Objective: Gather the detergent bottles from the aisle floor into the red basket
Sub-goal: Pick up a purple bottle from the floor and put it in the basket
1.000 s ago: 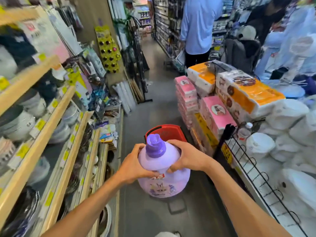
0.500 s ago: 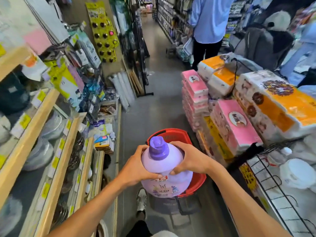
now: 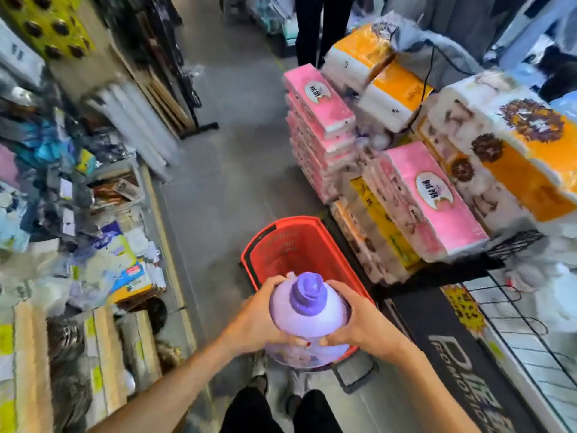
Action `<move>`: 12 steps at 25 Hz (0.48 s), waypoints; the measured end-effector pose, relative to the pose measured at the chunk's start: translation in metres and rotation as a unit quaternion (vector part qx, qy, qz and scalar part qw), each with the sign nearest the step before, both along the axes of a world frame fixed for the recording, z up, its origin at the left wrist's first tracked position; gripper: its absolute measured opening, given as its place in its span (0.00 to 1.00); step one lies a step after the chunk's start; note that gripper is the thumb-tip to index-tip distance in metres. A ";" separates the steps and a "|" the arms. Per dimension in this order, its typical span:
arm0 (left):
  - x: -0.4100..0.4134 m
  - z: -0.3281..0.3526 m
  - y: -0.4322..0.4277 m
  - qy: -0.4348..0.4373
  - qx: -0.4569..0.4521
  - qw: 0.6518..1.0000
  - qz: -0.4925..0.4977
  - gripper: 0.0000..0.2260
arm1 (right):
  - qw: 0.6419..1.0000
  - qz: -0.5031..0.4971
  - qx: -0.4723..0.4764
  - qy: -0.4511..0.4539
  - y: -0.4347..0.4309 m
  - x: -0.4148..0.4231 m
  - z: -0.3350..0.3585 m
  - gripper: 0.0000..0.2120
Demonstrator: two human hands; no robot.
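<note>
A large lilac detergent bottle (image 3: 307,320) with a purple cap is held upright between both hands, above the near end of the red basket (image 3: 282,242). My left hand (image 3: 254,320) grips its left shoulder and my right hand (image 3: 359,323) grips its right shoulder, thumbs meeting at the front. The red basket stands on the grey aisle floor just ahead of my feet. What shows of its mesh inside holds nothing; the bottle hides the near part.
Stacked pink and orange tissue packs (image 3: 418,195) crowd the right side of the basket. Low shelves with mixed goods (image 3: 118,260) line the left. A person's legs (image 3: 318,29) stand far up the aisle. A wire rack (image 3: 524,339) is at lower right.
The view has tilted down and moved closer to the basket. The bottle, still held in both hands, now sits over the basket's near end.
</note>
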State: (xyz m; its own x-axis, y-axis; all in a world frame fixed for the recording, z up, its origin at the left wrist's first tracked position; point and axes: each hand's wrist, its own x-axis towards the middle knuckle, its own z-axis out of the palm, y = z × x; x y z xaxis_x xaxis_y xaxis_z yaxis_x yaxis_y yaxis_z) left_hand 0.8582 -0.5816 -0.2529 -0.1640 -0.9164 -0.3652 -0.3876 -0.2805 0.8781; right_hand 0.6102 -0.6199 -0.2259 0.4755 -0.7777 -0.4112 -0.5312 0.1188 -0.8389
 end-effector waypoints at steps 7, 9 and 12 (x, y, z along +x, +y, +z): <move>-0.021 -0.165 -0.037 0.023 0.090 0.996 -0.014 0.48 | 0.996 0.015 0.083 0.040 -0.050 -0.022 -0.152 0.44; -0.031 -0.208 -0.054 0.024 0.103 0.994 -0.017 0.47 | 0.993 -0.006 0.108 0.044 -0.062 -0.032 -0.198 0.44; -0.045 -0.291 -0.090 0.036 0.120 0.991 -0.036 0.42 | 0.986 -0.053 0.148 0.049 -0.083 -0.049 -0.283 0.48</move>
State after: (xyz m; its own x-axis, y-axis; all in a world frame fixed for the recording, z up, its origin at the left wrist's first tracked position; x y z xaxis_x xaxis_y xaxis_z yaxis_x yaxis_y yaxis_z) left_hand 0.8130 -0.6718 -0.5440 -0.2604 -0.7897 -0.5555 -0.3526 -0.4579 0.8161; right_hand 0.5616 -0.7033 -0.5092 0.3456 -0.6601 -0.6670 -0.5794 0.4090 -0.7050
